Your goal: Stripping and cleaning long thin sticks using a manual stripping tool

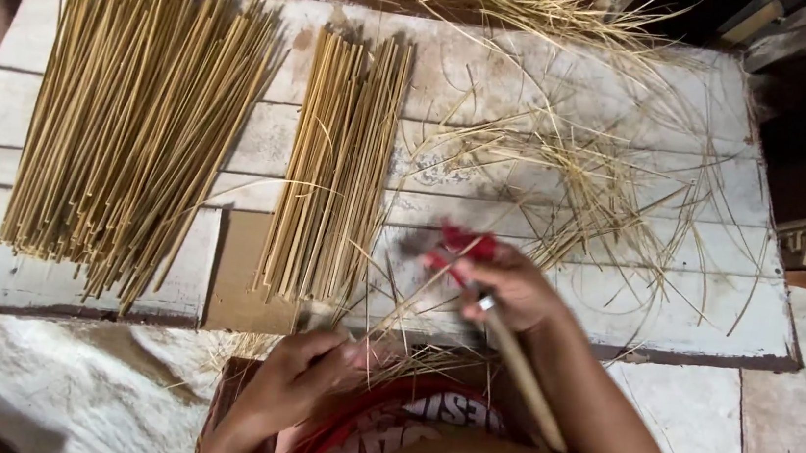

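Two bare hands worked at the near edge of a white-painted plank table (690,106). Right hand (506,286) was clenched around a long wooden-handled tool (522,371) with a metal collar; its far end carried something red (460,247), blurred, so kind of blade or tip could not be told. Handle ran back along the forearm toward the body. Left hand (305,370) sat lower, just off the table edge, fingers curled and pinching a few thin straw-coloured strips (391,349) that fanned up toward the right hand. Small bundle of cut bamboo sticks (334,171) lay on the table just left of the right hand, sticks roughly parallel, pointing away from the person. Bigger pile of the same sticks (132,122) lay further left, apart from the small bundle, slightly fanned. Loose shavings and thin fibres (604,187) were scattered over the right half of the table, more heaped at the far edge. Red printed shirt (403,433) showed at bottom. Pale cloth (63,381) lay below the table on the left.
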